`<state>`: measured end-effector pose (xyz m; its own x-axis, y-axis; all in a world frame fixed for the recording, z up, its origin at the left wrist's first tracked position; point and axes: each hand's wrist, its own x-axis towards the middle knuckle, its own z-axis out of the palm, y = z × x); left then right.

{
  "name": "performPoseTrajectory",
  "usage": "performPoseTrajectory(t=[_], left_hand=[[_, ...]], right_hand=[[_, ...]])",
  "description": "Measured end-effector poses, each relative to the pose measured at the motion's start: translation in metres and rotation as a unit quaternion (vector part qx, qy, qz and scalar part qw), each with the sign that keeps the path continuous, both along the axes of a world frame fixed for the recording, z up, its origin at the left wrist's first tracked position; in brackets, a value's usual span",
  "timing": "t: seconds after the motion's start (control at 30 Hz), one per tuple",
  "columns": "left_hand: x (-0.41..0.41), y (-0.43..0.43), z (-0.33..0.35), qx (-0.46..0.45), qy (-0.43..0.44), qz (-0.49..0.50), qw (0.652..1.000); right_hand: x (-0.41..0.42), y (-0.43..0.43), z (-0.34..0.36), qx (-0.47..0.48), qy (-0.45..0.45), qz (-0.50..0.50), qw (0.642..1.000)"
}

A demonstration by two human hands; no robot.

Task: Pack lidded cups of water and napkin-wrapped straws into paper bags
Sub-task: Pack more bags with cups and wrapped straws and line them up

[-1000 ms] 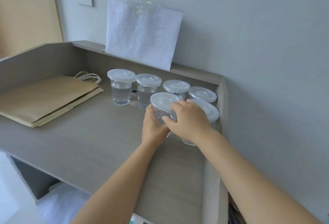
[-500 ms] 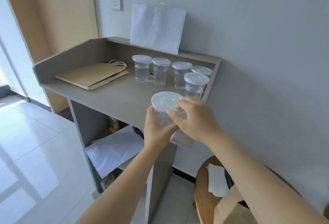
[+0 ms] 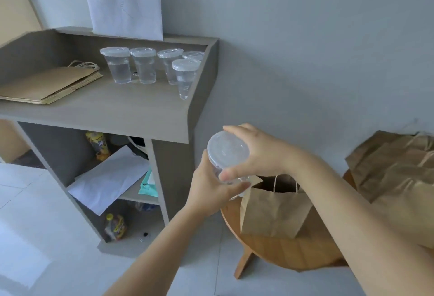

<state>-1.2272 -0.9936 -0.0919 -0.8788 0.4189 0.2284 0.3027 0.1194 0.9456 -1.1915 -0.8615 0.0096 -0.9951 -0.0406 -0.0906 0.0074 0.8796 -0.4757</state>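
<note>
Against the grey wall [image 3: 305, 49] stands a grey surface [image 3: 117, 112], five lidded cups of water [image 3: 141, 67] at its far right, flat paper bags [image 3: 47, 86] at its left. Nearer, an open paper bag [image 3: 274, 211] stands on a wooden stool [image 3: 281, 253]; by its left rim the left hand [image 3: 211, 192] and right hand [image 3: 265, 152] curl round one lidded cup [image 3: 226, 152].

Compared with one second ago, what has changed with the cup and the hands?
The left hand and right hand carried the lidded cup off the counter, toward the open paper bag on the stool. Both still grip it. Five other cups and flat bags stayed.
</note>
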Motion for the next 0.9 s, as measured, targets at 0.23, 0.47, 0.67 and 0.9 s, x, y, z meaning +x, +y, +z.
performPoseTrajectory(t=[0.23, 0.47, 0.67, 0.9], left_hand=[[-0.015, 0.085, -0.017, -0.015, -0.161, -0.275, 0.948], [-0.078, 0.148, -0.072, -0.323, -0.02, -0.089, 0.942], [-0.092, 0.19, -0.111, -0.52, 0.207, -0.195, 0.805], [-0.102, 0.185, -0.137, -0.608, 0.239, -0.286, 0.701]], right_hand=[[0.029, 0.085, -0.031, -0.02, -0.013, -0.167, 0.986], [0.042, 0.152, -0.077, 0.028, 0.007, -0.295, 0.955], [0.033, 0.179, -0.105, 0.025, 0.031, -0.373, 0.927], [0.016, 0.189, -0.12, 0.038, 0.087, -0.434, 0.896]])
